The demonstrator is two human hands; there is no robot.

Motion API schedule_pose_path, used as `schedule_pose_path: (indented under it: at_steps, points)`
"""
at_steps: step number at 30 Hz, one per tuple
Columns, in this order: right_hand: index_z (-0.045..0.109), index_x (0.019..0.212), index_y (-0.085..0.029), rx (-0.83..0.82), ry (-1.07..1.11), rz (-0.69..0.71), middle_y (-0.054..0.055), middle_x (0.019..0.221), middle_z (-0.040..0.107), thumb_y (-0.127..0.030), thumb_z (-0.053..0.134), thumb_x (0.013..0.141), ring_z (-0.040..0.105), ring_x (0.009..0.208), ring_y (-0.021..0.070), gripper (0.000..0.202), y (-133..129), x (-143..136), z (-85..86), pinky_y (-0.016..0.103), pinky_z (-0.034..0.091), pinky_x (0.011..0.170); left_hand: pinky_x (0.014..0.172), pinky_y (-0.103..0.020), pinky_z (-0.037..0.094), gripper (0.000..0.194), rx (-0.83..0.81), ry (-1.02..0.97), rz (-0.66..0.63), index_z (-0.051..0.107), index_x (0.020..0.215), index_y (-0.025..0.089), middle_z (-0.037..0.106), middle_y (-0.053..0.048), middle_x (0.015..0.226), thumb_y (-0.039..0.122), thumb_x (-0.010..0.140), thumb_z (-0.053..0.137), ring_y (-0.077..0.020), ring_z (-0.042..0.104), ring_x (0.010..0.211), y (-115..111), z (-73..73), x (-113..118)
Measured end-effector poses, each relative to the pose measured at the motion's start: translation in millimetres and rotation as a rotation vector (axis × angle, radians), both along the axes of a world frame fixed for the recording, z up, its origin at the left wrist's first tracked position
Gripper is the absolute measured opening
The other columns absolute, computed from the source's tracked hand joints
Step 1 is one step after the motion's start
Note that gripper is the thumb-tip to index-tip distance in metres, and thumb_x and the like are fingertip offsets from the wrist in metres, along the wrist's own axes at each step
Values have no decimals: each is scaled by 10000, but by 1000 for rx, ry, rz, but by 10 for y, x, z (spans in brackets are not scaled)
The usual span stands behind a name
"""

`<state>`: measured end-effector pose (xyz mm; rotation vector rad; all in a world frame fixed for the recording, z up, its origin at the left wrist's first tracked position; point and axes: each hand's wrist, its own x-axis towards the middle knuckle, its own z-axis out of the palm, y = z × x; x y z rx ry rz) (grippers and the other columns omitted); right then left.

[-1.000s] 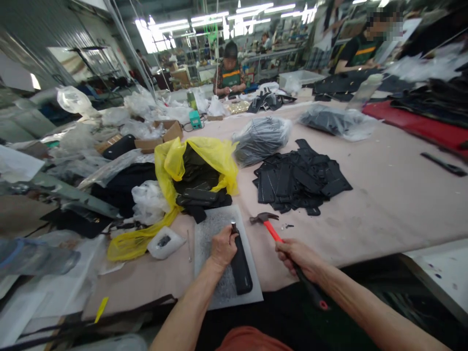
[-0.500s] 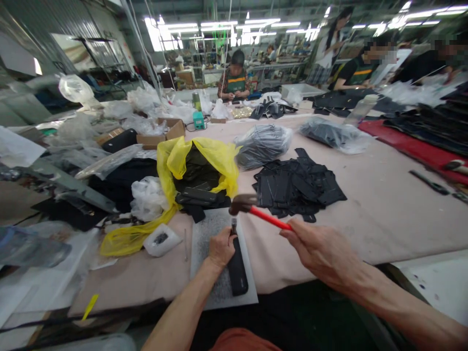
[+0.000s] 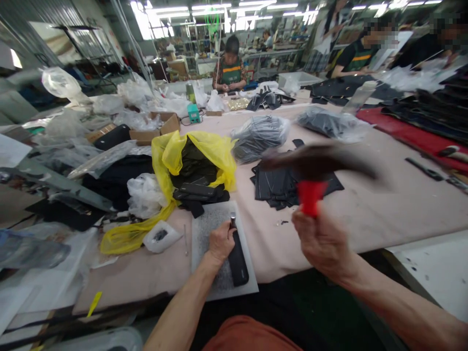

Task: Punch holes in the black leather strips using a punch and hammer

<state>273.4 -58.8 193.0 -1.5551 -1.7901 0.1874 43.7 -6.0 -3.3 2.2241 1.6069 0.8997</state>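
Note:
My left hand (image 3: 221,242) is closed around a short metal punch (image 3: 233,219), held upright over the far end of a black case (image 3: 239,261). The case lies lengthwise on a speckled white board (image 3: 209,214); its far end is partly hidden by my fingers. Raised to the right, my right hand (image 3: 323,239) grips the red handle of a claw hammer (image 3: 310,195). The hammer's dark head is blurred by motion and stands well apart from the punch, in front of a pile of flat black pieces (image 3: 272,187).
Beyond the board stands a yellow bag (image 3: 226,156) with dark pieces inside. Clear bags of black parts (image 3: 261,136) lie behind the pile. A small white container (image 3: 161,236) sits left of the board. A person (image 3: 230,68) sits across the table.
My right hand has lifted the hammer up and to the right, away from the punch. My left hand stays at the punch. The whole view has shifted slightly.

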Motion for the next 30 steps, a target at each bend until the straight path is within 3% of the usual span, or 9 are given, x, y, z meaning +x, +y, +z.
schedule_pose_path:
  at_steps: [3, 7, 10, 12, 14, 17, 20, 23, 30]
  points:
    - [471, 727, -207, -262, -274, 193, -19, 521, 462, -431, 410, 927, 364, 424, 112, 306, -7, 94, -165, 275, 189, 469, 600, -286, 468, 120, -1, 7, 8, 651, 903, 204, 703, -56, 747, 187, 858, 540, -218, 680, 678, 1, -10, 0]
    - [478, 740, -204, -423, -127, 38, -13, 568, 505, -439, 346, 946, 445, 502, 131, 339, 51, 310, -502, 257, 262, 508, 606, -283, 474, 106, 0, 3, 9, 638, 890, 194, 702, -55, 761, 195, 860, 536, -214, 679, 687, 3, -13, -3]
    - [501, 743, -194, -608, 65, -41, -27, 549, 488, -430, 288, 958, 461, 496, 128, 384, 96, 396, -943, 238, 309, 501, 632, -288, 495, 106, -25, -34, 2, 632, 891, 184, 705, -57, 777, 195, 867, 529, -214, 685, 709, 3, 2, -22]
    - [536, 798, -174, -713, 60, -76, -20, 560, 505, -385, 251, 972, 477, 499, 130, 395, 103, 388, -1244, 236, 332, 508, 667, -298, 516, 111, -53, -86, -16, 632, 912, 182, 711, -59, 801, 205, 873, 532, -215, 692, 740, 5, 20, -42]
    - [575, 909, -143, -680, -85, -114, 38, 680, 590, -330, 283, 969, 538, 592, 153, 352, 94, 318, -1446, 255, 375, 568, 724, -313, 538, 155, -88, -159, -54, 626, 999, 184, 720, -60, 864, 227, 874, 546, -212, 697, 794, 8, 43, -59]
    - [542, 1205, -125, -431, -311, -101, 170, 1126, 610, -293, 433, 919, 577, 954, 249, 349, 61, 79, -1507, 356, 422, 794, 818, -331, 548, 282, -138, -279, -90, 587, 1150, 198, 717, -62, 994, 239, 872, 559, -200, 691, 895, 11, 88, -59]
    - [448, 1363, -167, -295, -326, 95, 161, 1410, 447, -356, 531, 872, 417, 1250, 313, 533, -5, -287, -1454, 464, 324, 1014, 880, -336, 537, 246, -180, -358, -84, 617, 1105, 206, 717, -52, 1030, 215, 871, 544, -190, 681, 955, 13, 137, -29]
    - [392, 1422, -167, -332, -289, 274, 135, 1495, 364, -424, 559, 842, 284, 1365, 328, 656, -120, -637, -1523, 524, 219, 1098, 887, -331, 533, 180, -217, -389, -68, 654, 998, 210, 730, -39, 980, 206, 851, 550, -186, 683, 940, 38, 163, 4]
    - [277, 1491, -162, -412, -260, 267, 107, 1572, 216, -379, 511, 866, 171, 1427, 337, 702, -274, -836, -1781, 586, 102, 1129, 689, -301, 574, 205, -391, -678, 207, 642, 922, 152, 727, -51, 835, 315, 845, 543, -177, 697, 741, 231, 59, 0]
